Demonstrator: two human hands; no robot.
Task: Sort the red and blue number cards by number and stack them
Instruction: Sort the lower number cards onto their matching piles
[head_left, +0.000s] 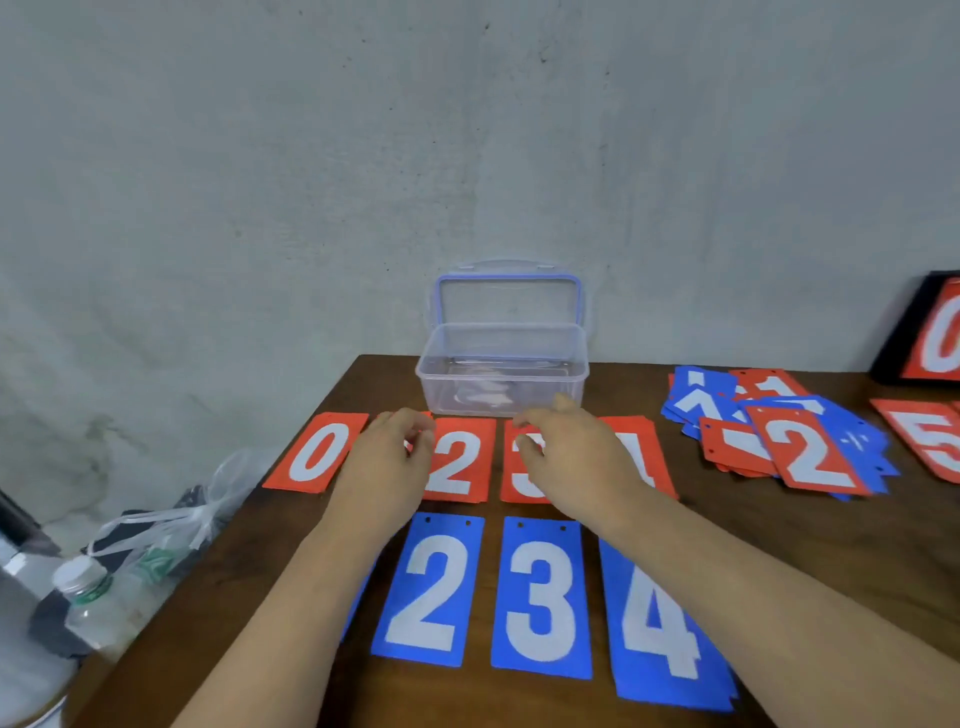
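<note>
Starting at the near edge of the table: blue 2, blue 3 and blue 4 lie face up in a row with small gaps. A blue sliver of another card shows left of blue 2, under the left forearm.

Next row back, same order: red 0, red 2, red 3, red 4.

Left hand is over the slot between red 0 and red 2, fingers curled in toward the thumb. A bit of red shows under them; can't tell if it's pinching a card. Right hand is over red 3, covering most of the digit and part of red 4. Its fingers are loosely bent, nothing gripped.

Behind the red row: clear plastic box, lid standing open against the wall.

Right side: mixed pile of red and blue cards with pile-top red 2. Red 5 is at the frame edge, black-framed red 0 board behind it.

Off the table to the left: plastic bag, water bottle.
</note>
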